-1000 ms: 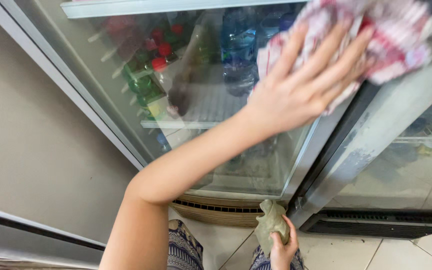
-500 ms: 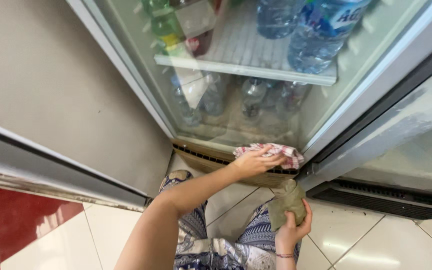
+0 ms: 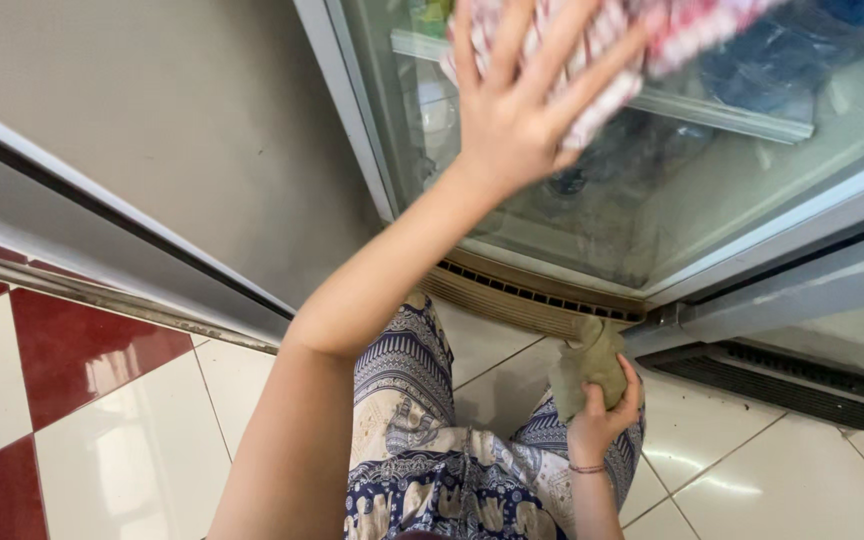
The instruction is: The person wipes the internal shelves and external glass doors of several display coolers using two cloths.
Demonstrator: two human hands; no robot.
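Currently, your left hand [image 3: 512, 120], fingers spread flat, pressed the checked cloth [image 3: 652, 40] against the cooler's glass door [image 3: 652, 200] mid-wipe, while your right hand [image 3: 602, 410] gripped a crumpled olive rag [image 3: 587, 365]; the next stroke called for steady pressure.

So the left hand [image 3: 522, 110] is up high, flat on a cloth [image 3: 652, 40] pressed against the fridge's glass door [image 3: 672, 200], with bottles [image 3: 752, 70] on a shelf [image 3: 722, 112] behind the glass. Lower right, the right hand [image 3: 602, 420] has its grip around a crumpled rag [image 3: 587, 365] just in front of the vent grille [image 3: 532, 295] under the door, and the wall [image 3: 172, 150] sits off to the left of the fridge.
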